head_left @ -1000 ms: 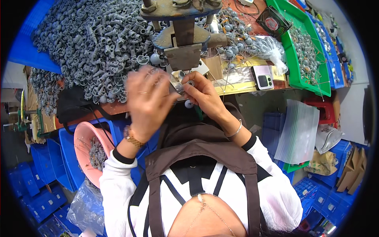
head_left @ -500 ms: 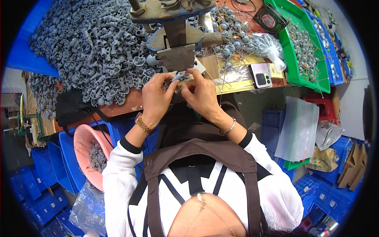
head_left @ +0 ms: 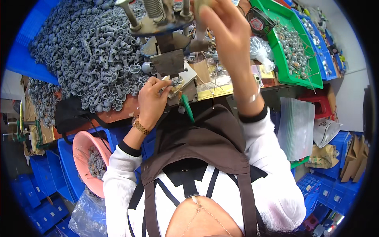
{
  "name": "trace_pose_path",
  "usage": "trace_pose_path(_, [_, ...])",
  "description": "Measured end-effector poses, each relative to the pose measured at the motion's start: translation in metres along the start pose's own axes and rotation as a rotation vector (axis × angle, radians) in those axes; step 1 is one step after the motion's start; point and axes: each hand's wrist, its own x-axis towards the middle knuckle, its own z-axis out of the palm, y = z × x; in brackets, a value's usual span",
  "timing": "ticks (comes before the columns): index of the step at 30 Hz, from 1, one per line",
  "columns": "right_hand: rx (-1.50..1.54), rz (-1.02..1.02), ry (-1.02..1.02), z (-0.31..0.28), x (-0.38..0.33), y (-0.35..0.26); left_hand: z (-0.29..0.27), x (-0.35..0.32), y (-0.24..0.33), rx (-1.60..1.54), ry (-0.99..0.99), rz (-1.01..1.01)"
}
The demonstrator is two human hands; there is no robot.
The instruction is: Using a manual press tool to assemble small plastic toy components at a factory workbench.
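A hand press (head_left: 167,63) with a spring and metal plates stands at the table's front edge. Beneath its head, my left hand (head_left: 152,98) pinches a small grey plastic part (head_left: 176,82) at the metal base plate (head_left: 188,75). My right hand (head_left: 231,37) is raised beside the press top, its fingers closed around the beige-knobbed end of the lever (head_left: 201,25). Motion blur and the picture's upper edge hide some of those fingertips. A green curved handle (head_left: 187,108) hangs at the front of the base.
A large heap of grey plastic fittings (head_left: 98,59) covers the table's left. At the right stand a green tray (head_left: 282,65) of wired parts, a small black fan (head_left: 258,21) and a knotted plastic bag (head_left: 260,51). A pink basin (head_left: 81,158) sits low at left.
My right hand has left the part beside my left hand and risen to the press lever. My left hand stays under the press head. The green handle has come into sight.
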Motion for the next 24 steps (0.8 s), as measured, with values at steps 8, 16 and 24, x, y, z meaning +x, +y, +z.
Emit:
trace_pose_path(8, [-0.423, -0.48, -0.249, -0.032, -0.049, -0.027, -0.013, -0.002, 0.004, 0.336, -0.119, 0.068])
trace_pose_path(16, [-0.964, 0.204, -0.402, -0.098, -0.009, 0.113, -0.082, -0.025, 0.041, -0.549, -0.378, -0.354])
trace_pose_path(24, [-0.086, 0.248, 0.177, -0.102, 0.038, 0.109, -0.24, -0.114, -0.02, -0.356, 0.466, -0.448])
